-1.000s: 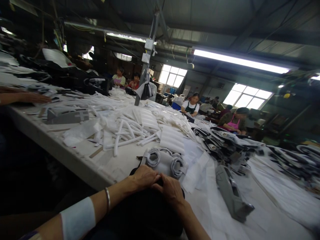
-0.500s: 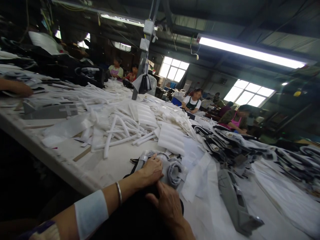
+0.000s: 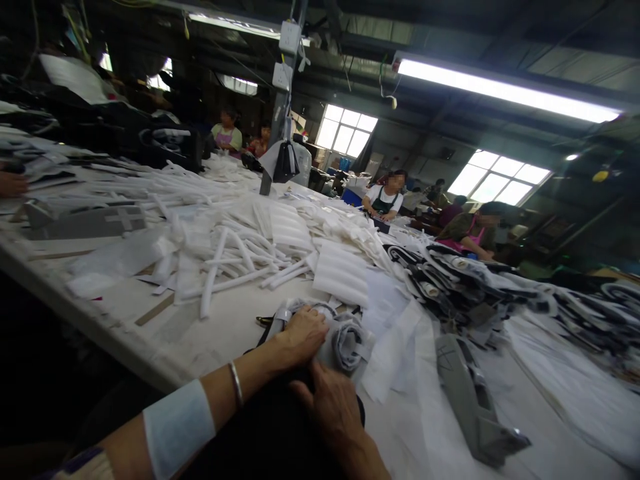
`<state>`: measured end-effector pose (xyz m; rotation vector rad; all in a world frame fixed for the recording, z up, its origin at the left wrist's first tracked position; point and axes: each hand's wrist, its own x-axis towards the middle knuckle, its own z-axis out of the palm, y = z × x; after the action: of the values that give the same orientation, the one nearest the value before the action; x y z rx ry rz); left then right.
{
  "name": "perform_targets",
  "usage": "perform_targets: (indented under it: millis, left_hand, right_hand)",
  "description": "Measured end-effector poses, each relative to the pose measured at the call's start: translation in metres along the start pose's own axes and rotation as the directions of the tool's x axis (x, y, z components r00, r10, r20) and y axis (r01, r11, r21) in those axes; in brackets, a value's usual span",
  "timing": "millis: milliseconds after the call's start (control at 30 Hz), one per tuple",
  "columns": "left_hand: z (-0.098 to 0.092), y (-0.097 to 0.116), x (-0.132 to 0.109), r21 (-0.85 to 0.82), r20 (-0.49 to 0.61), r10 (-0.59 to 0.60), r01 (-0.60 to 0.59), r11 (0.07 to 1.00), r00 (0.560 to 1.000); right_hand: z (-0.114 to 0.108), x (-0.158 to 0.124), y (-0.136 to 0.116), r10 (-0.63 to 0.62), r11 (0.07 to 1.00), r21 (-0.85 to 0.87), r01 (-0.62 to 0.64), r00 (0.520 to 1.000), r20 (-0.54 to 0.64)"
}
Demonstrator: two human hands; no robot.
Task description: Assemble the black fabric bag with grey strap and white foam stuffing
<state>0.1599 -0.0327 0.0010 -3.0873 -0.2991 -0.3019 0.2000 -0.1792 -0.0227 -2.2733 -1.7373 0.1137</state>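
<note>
We log the soft black fabric bundle (image 3: 280, 413) at the near edge of the white worktop (image 3: 227, 333), tucked close against us. The light is poor down here: its dark body merges with the shadow, so its near outline is hard to tell.

Key relation: the bundle's wrapped end lies beyond our right hand (image 3: 337, 400) and directly under our left hand (image 3: 306, 333), the nearer of the two. Left fingers sit close together, draped over the wrapping; whether they pinch any of it, we cannot tell. Our right hand rests lower, on the black fabric, thumb spread well away from the fingers, which stop just short of the pale grey ring-shaped roll in clear wrap (image 3: 347, 345).

Axis: the bundle appears to run lengthwise away from us, wrapped end pointing toward the worktop's far side. The roll sits at that end's right side, hollow facing up and toward us.

Nearby: the ridged white foam sheet (image 3: 341, 273) just past the wrapped end; loose white foam tubes (image 3: 235, 260) beyond, toward the left; an angular grey plastic tape dispenser (image 3: 475, 407) to the right. A co-worker's hand (image 3: 13, 184) shows at the left.
</note>
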Motion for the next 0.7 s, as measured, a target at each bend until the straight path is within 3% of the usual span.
perform_targets:
  millis: [200,433,567,700]
  left_hand:
    - [-0.010,0.005,0.027,0.011,0.027,-0.069,0.069,0.998,0.997]
    - [0.011,-0.001,0.020,0.020,0.058,-0.046,0.045,0.999,0.997]
    - [0.011,-0.008,0.022,0.001,0.071,0.005,-0.005,1.000,0.997]
    - [0.009,-0.005,0.027,-0.002,0.053,-0.020,0.021,1.000,0.998]
  right_hand:
    - [0.005,-0.003,-0.001,0.016,0.998,-0.056,-0.020,0.998,-0.064]
    - [0.021,0.002,0.005,-0.031,0.987,-0.161,0.001,0.982,-0.184]
    - [0.021,0.005,0.006,-0.036,0.985,-0.173,0.001,0.980,-0.196]
    - [0.013,0.002,0.002,-0.029,0.985,-0.173,0.000,0.986,-0.165]
